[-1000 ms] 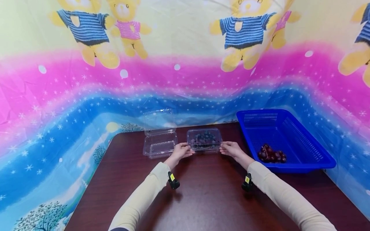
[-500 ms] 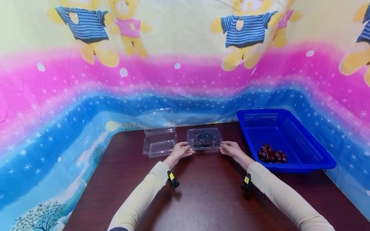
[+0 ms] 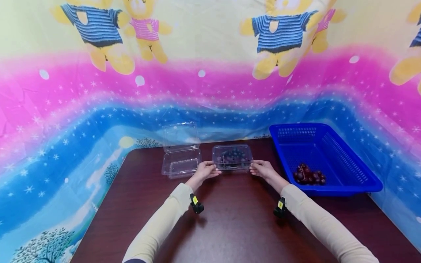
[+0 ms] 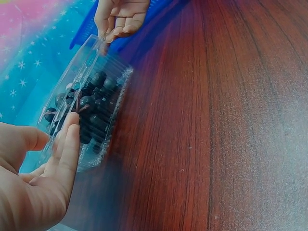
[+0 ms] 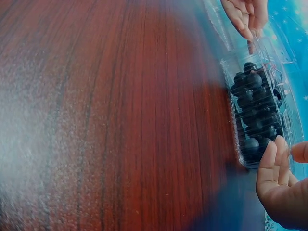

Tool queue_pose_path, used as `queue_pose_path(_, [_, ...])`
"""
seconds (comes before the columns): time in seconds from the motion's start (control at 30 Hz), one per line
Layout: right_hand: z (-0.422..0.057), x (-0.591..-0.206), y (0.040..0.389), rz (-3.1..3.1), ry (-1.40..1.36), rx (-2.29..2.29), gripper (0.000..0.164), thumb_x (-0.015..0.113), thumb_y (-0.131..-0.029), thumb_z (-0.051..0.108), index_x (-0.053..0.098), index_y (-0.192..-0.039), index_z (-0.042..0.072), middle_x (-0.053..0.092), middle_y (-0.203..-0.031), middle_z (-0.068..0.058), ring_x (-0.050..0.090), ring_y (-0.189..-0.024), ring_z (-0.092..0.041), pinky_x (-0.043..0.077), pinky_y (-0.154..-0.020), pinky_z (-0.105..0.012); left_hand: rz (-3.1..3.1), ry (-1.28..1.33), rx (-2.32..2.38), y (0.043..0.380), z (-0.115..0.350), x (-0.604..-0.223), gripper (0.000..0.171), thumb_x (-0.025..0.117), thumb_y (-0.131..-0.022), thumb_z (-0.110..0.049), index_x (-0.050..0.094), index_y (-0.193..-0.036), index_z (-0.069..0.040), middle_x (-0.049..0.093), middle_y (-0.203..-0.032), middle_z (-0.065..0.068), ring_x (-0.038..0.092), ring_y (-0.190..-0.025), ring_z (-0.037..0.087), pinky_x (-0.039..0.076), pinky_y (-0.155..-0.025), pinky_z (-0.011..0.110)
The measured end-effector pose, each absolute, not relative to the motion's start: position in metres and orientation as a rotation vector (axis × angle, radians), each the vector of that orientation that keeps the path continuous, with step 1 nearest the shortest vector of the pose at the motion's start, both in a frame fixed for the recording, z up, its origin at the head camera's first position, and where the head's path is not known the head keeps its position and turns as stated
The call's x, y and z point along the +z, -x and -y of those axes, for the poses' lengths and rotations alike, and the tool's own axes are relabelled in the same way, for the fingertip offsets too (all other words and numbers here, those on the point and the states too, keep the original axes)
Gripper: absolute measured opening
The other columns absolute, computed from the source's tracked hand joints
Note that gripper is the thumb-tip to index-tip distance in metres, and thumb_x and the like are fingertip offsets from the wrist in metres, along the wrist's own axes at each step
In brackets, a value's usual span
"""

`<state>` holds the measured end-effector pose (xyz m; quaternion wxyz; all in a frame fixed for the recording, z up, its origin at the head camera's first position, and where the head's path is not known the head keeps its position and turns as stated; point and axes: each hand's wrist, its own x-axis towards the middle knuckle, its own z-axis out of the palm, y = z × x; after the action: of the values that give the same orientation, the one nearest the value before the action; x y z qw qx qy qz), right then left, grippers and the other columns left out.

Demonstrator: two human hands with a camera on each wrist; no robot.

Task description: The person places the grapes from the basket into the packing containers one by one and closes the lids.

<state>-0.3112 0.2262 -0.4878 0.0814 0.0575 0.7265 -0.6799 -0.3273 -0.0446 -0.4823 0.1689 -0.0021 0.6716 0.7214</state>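
Between both hands in the head view is a clear plastic clamshell box [image 3: 227,146] with its lid down over the base. Dark grapes [image 3: 234,155] fill it; the wrist views show the round dark grapes [image 4: 94,103] and a bit of stem through the ribbed wall. The left hand [image 3: 204,172] pinches the box's front left corner between thumb and fingers. At the front right corner, the right hand [image 3: 265,171] pinches the rim likewise, its thumb [image 5: 301,151] on the lid side and its fingertips on the base side.
Left of the hands stands a second clear clamshell [image 3: 182,163], lid raised, with nothing seen inside. On the right, a blue plastic basket [image 3: 338,189] holds a bunch of red grapes [image 3: 309,175]. A printed cloth [image 3: 210,91] hangs behind the brown table [image 3: 236,223].
Hands and box keep their places, both corners still pinched. The head view has shifted very slightly.
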Motion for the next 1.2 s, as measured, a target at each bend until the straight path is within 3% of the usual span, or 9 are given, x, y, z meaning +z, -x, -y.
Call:
queue_pose_path(0.3, [-0.2254,-0.487,0.3098,-2.136,-0.171,-2.055,0.046,0.048,-0.095,0.008,0.035,-0.134,-0.013,0.067,-0.086,-0.01,0.063,-0.066,-0.007,0.055,-0.066,-0.023,-1.921,-0.006,2.059,0.3267,0.044,-0.485,0.046,0.045,-0.096,-0.002,0.031,-0.138,0.009,0.054,-0.113,0.035,0.07,-0.082,0.024,0.056,-0.077,0.033])
queue_pose_path(0.73, [-0.2238,-0.4858,0.3079,-2.103,-0.143,-2.094,0.047,0.048,-0.095,0.005,0.034,-0.135,-0.015,0.065,-0.077,-0.002,0.062,-0.064,-0.006,0.055,-0.065,-0.022,-1.934,-0.021,2.077,0.3256,0.042,-0.4869,0.046,0.043,-0.097,-0.002,0.028,-0.138,0.009,0.054,-0.115,0.034,0.069,-0.086,0.027,0.055,-0.078,0.033])
queue_pose_path(1.03, [-0.2232,-0.4867,0.3074,-2.18,-0.145,-2.053,0.047,0.049,-0.095,0.008,0.035,-0.134,-0.014,0.066,-0.085,-0.007,0.063,-0.069,-0.009,0.055,-0.067,-0.023,-1.936,-0.051,2.133,0.3232,0.0401,-0.4886,0.047,0.043,-0.096,0.0,0.026,-0.139,0.012,0.049,-0.115,0.037,0.068,-0.089,0.031,0.056,-0.077,0.033])
queue_pose_path(1.2, [-0.224,-0.4871,0.3072,-2.259,-0.133,-2.0,0.045,0.048,-0.096,0.01,0.037,-0.133,-0.013,0.065,-0.098,-0.022,0.065,-0.074,-0.011,0.056,-0.071,-0.026,-2.004,-0.072,2.099,0.3208,0.0395,-0.4879,0.047,0.043,-0.097,-0.002,0.027,-0.139,0.011,0.051,-0.115,0.036,0.068,-0.089,0.031,0.053,-0.082,0.039])
